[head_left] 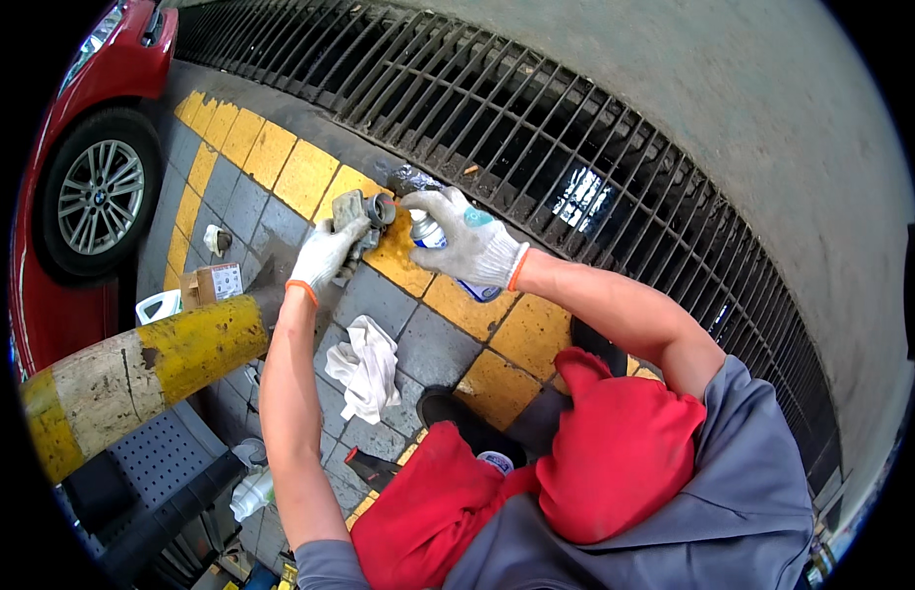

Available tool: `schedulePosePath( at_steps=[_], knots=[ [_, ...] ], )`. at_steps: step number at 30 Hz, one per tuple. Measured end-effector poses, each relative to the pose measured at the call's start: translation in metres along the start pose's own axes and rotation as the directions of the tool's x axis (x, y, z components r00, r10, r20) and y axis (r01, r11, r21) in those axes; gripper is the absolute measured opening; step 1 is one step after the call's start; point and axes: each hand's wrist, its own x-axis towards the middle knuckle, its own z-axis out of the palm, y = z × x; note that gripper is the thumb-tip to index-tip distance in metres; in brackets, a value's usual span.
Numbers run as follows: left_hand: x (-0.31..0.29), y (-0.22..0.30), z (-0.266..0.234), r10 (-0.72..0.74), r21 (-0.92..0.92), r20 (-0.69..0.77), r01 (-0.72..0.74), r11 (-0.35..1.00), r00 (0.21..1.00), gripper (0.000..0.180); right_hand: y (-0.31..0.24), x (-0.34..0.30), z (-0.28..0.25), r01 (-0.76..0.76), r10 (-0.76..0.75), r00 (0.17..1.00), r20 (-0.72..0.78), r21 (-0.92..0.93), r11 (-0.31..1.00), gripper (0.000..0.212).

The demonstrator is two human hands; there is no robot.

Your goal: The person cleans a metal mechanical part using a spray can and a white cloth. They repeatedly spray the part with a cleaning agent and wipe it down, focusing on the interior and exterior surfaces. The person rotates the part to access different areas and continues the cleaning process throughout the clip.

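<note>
My left hand (325,258), in a white knit glove with an orange cuff, is closed around a grey metal throttle body (381,210). The part's round bore faces right, toward my other hand. In a matching glove, my right hand (474,243) grips a blue and white spray can (427,232). A finger lies over the can's top, where a thin red nozzle straw points at the bore. Dark wet stains show on the yellow tiles below. Nearer to me, a crumpled white cloth (365,368) lies on the grey tiles.
A long metal drain grate (536,123) runs beyond my hands. At left stand a red car (47,226), a yellow-and-white post (197,346) and a black tool cart (158,472). A cardboard box (208,286) and white jug (159,307) sit behind the post.
</note>
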Motion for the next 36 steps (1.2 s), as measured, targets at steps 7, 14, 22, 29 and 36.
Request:
schedulePosePath(
  at_steps=[7, 14, 22, 29, 36],
  knots=[
    [0.000, -0.016, -0.005, 0.097, 0.113, -0.015, -0.095, 0.989, 0.995, 0.094, -0.001, -0.002, 0.004, -0.021, 0.020, 1.000, 0.014, 0.057, 0.998, 0.066],
    [-0.014, -0.026, -0.003, 0.187, 0.290, 0.046, -0.192, 0.937, 0.981, 0.101, -0.023, -0.009, -0.008, -0.141, 0.131, 0.979, 0.154, 0.055, 0.988, 0.065],
    [-0.031, -0.015, 0.005, 0.205, 0.354, 0.037, -0.205, 0.913, 0.978, 0.096, -0.016, -0.012, -0.005, -0.146, 0.150, 0.974, 0.169, -0.036, 0.989, 0.065],
    [-0.031, -0.013, 0.007, 0.231, 0.385, 0.083, -0.245, 0.890, 0.970, 0.093, -0.017, -0.010, -0.009, -0.177, 0.179, 0.970, 0.164, -0.029, 0.984, 0.066],
    [-0.030, -0.025, 0.007, 0.376, 0.467, 0.114, -0.384, 0.797, 0.920, 0.104, -0.023, -0.013, -0.013, -0.218, 0.222, 0.951, 0.216, -0.042, 0.975, 0.067]
  ],
)
